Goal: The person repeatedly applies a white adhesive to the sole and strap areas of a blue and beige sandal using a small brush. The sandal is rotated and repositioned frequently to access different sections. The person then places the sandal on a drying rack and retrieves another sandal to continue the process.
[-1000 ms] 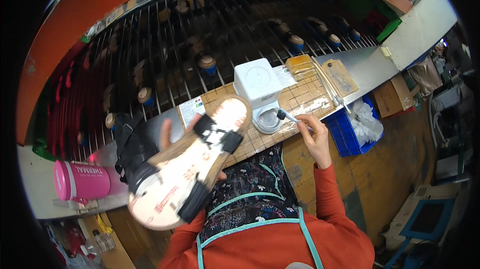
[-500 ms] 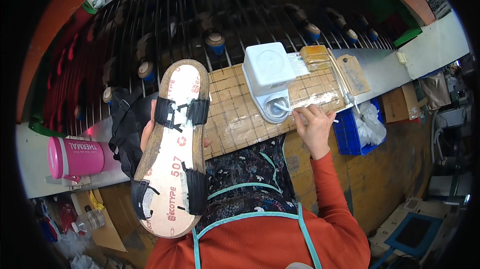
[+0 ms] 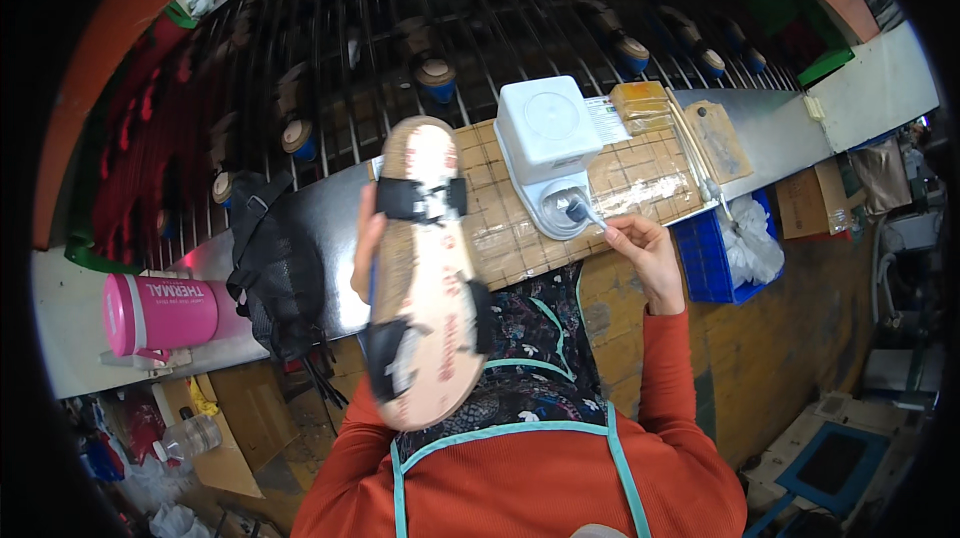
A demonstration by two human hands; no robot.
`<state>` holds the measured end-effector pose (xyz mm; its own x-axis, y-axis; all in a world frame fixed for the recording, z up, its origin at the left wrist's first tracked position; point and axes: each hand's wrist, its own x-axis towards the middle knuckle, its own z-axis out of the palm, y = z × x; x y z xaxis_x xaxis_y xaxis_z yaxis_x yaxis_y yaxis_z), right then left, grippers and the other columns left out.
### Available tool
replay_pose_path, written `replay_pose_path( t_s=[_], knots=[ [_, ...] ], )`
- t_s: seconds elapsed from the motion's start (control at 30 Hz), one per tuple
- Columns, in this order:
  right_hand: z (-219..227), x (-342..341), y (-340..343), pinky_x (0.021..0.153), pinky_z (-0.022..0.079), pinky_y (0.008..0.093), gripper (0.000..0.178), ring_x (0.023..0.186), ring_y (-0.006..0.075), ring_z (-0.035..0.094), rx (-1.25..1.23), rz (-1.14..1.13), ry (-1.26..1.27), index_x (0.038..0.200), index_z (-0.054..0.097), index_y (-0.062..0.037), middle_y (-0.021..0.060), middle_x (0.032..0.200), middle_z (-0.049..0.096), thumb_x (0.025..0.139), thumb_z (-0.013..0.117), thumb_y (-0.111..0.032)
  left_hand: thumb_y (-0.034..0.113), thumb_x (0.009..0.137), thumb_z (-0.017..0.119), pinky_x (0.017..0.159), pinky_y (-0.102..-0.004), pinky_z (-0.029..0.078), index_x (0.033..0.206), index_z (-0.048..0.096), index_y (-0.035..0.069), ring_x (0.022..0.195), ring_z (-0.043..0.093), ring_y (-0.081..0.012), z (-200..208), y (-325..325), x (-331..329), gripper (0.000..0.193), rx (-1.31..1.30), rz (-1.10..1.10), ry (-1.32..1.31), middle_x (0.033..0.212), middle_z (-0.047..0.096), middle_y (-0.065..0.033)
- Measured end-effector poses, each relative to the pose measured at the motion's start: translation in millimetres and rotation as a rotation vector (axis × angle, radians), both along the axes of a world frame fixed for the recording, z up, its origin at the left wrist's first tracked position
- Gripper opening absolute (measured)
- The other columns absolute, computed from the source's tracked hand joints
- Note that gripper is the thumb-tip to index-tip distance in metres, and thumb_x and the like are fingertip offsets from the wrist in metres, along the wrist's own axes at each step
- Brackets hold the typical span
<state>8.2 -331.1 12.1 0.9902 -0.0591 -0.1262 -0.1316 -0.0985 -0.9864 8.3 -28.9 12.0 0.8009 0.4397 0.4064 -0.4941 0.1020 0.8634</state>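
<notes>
1. Sandal (image 3: 430, 273) is held up a little left of the middle of the frame, its long side running from top to bottom. It shows a pale flat face with reddish print, a brown edge, and black straps folded onto this face; the lower part looks somewhat blurred.
2. The left hand (image 3: 368, 243) has hold of the sandal at its left edge. Some fingers are seen along this edge, but the rest is hidden behind, so I cannot tell how far the hand is closed.
3. The right hand (image 3: 645, 253), right of the middle, is nearly closed: thumb and fingers pinch the thin pale handle of a brush (image 3: 592, 218). Its dark tip is inside the round cup (image 3: 560, 231) at the foot of a white container (image 3: 548, 123).
4. This container stands on a taped brown board (image 3: 650, 183) with dark crossing lines. Near its upper right corner lies a yellowish block (image 3: 643, 106).
5. At the right, below the table edge, is a blue basket (image 3: 705, 273) with white plastic (image 3: 752, 243) in it.
6. At the left of the frame I see a pink jug (image 3: 175, 313), and beside it a black bag (image 3: 275, 278).
</notes>
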Motion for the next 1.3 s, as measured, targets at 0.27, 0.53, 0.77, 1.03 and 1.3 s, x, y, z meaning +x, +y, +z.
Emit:
replay_pose_path(
  t_s=[0.27,0.53,0.77,1.03,1.3],
  knots=[
    [82,-6,69,0.077,0.04,0.0296,0.023,0.078,0.015,0.06,-0.693,-0.182,-0.857,0.093,0.076,-0.0079,0.0026,0.083,0.065,0.072,0.08,-0.004,0.012,0.078,0.072,0.1,-0.0464,0.046,0.107,0.069,0.006,0.118,0.058,-0.0417,6,-12,15,0.03,0.773,0.329,-0.373,0.121,0.064,-0.0218],
    [70,-7,118,0.065,0.048,0.0215,0.017,0.075,0.0105,0.057,-0.096,0.071,-0.592,0.098,0.075,-0.0039,0.0083,0.1,0.059,0.081,0.075,-0.004,0.012,0.078,0.071,0.099,-0.0513,0.046,0.112,0.067,0.003,0.118,0.058,-0.0404,13,0,2,0.035,0.853,0.421,-0.406,0.119,0.066,-0.0179],
    [74,14,133,0.064,0.043,0.0225,0.019,0.067,0.0083,0.051,-0.301,-0.064,-0.727,0.098,0.076,-0.0053,0.0055,0.097,0.059,0.079,0.076,-0.006,0.007,0.078,0.069,0.097,-0.0538,0.047,0.105,0.069,0.005,0.115,0.06,-0.0394,13,9,-4,0.027,0.922,0.427,-0.418,0.116,0.068,-0.0147],
    [84,28,129,0.078,0.031,0.0288,0.021,0.071,0.0108,0.052,-0.564,-0.126,-0.926,0.095,0.077,-0.0135,0.0011,0.096,0.062,0.074,0.079,-0.012,0.011,0.08,0.068,0.098,-0.0529,0.047,0.107,0.068,0.007,0.114,0.061,-0.0385,16,13,-5,0.028,0.897,0.408,-0.421,0.116,0.068,-0.0139],
    [96,26,116,0.074,0.029,0.0306,0.02,0.075,0.0119,0.053,-0.615,0.112,-0.924,0.092,0.077,-0.0143,-0.001,0.085,0.064,0.073,0.079,-0.012,0.012,0.079,0.068,0.098,-0.054,0.046,0.109,0.068,0.008,0.114,0.061,-0.0377,22,21,-7,0.029,0.939,0.397,-0.425,0.116,0.068,-0.0122]
  ],
)
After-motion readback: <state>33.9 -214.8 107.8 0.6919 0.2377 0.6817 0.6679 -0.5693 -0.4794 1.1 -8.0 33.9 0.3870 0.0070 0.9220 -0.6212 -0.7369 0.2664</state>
